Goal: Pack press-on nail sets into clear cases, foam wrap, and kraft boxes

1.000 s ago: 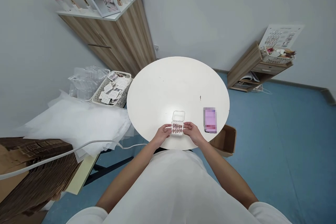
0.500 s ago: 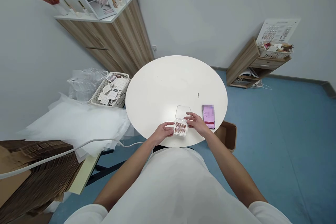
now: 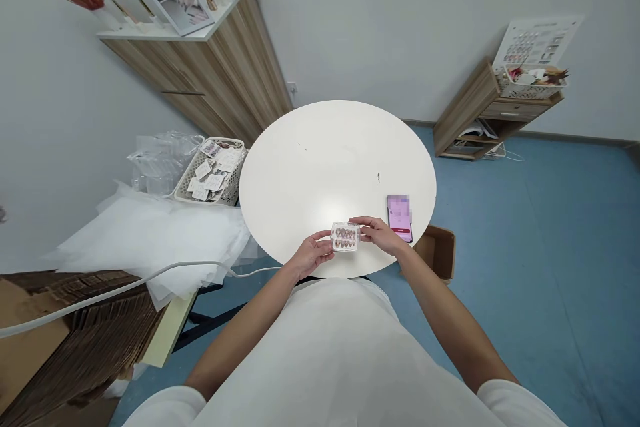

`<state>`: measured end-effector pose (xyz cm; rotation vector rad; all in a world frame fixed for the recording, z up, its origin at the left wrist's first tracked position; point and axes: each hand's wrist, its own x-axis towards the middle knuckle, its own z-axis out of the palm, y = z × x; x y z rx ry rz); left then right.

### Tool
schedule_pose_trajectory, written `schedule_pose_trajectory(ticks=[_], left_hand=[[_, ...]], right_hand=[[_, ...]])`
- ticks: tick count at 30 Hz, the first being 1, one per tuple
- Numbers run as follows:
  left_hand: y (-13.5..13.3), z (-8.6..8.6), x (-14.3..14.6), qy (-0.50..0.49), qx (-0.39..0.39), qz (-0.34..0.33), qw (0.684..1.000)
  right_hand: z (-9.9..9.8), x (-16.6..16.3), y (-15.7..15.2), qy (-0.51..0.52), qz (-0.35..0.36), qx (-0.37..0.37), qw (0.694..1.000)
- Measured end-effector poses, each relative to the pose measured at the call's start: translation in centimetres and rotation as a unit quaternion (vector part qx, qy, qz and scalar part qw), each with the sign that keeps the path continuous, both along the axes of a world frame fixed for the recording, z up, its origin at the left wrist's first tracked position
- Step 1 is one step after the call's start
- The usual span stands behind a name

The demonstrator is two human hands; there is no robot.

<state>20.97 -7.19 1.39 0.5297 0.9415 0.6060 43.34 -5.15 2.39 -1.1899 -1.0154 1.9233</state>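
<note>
A small clear plastic case (image 3: 345,236) with rows of pinkish press-on nails sits at the near edge of the round white table (image 3: 320,153). Its lid is down. My left hand (image 3: 313,253) grips the case's left end with thumb and fingers. On the right end and top, my right hand (image 3: 379,233) is closed over the case. A phone (image 3: 399,217) with a pink screen lies just right of my right hand.
A white basket (image 3: 213,173) of nail cards and clear bags stands left of the table on a white-covered bench. An open cardboard box (image 3: 437,252) sits on the blue floor at the table's right. Flattened cartons lie at lower left. Wooden cabinets stand against the walls.
The case's lid was open a second ago; my right hand has swung it down and it is now closed. Both hands stay on the case.
</note>
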Motion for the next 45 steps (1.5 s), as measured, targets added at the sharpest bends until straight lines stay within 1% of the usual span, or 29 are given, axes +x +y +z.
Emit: schedule_pose_trajectory(ticks=[3, 5, 7, 10, 12, 17, 20, 23, 28, 32, 35, 40, 43, 45], left_hand=[[0.1, 0.1, 0.2, -0.001, -0.006, 0.012, 1.0], [0.1, 0.2, 0.3, 0.001, -0.007, 0.022, 1.0], [0.2, 0.2, 0.4, 0.003, -0.006, 0.033, 0.999], [0.2, 0.2, 0.5, 0.006, 0.0, 0.037, 0.999], [0.2, 0.3, 0.5, 0.006, 0.009, 0.03, 1.0], [0.2, 0.8, 0.7, 0.031, 0.041, 0.007, 0.999], [0.2, 1.0, 1.0, 0.107, 0.06, -0.027, 0.992], [0.3, 0.9, 1.2, 0.173, 0.091, -0.068, 0.978], [0.5, 0.6, 0.8, 0.215, 0.172, -0.091, 0.957], [0.7, 0.4, 0.2, 0.229, 0.216, -0.106, 0.943], [0.9, 0.1, 0.0, 0.248, 0.231, -0.103, 0.935], [1.3, -0.4, -0.5, 0.272, 0.243, -0.106, 0.925], [1.5, -0.3, -1.1, 0.263, 0.233, -0.105, 0.93], [1.6, -0.2, -1.5, 0.249, 0.213, -0.088, 0.941]], right_hand=[[-0.1, -0.3, -0.3, 0.027, -0.044, -0.022, 0.998], [-0.1, -0.7, -0.9, 0.05, -0.09, -0.033, 0.994], [-0.2, -1.1, -1.8, 0.061, -0.119, -0.049, 0.99], [-0.6, -1.7, -3.1, 0.027, -0.126, -0.075, 0.989], [-0.9, -2.0, -3.7, -0.004, -0.137, -0.079, 0.987], [-1.2, -2.0, -3.5, -0.023, -0.162, -0.072, 0.984], [-0.8, -1.9, -3.1, -0.03, -0.164, -0.064, 0.984], [-0.3, -1.9, -3.0, -0.037, -0.156, -0.053, 0.986], [0.3, -2.2, -2.7, -0.063, -0.115, -0.043, 0.99], [0.1, -2.4, -2.1, -0.11, -0.075, -0.001, 0.991], [-0.3, -2.6, -1.7, -0.144, -0.074, 0.03, 0.986], [-0.7, -3.3, -1.4, -0.171, -0.083, 0.042, 0.981], [-0.9, -4.1, -1.4, -0.178, -0.087, 0.045, 0.979], [-1.0, -4.6, -1.4, -0.187, -0.086, 0.047, 0.978]])
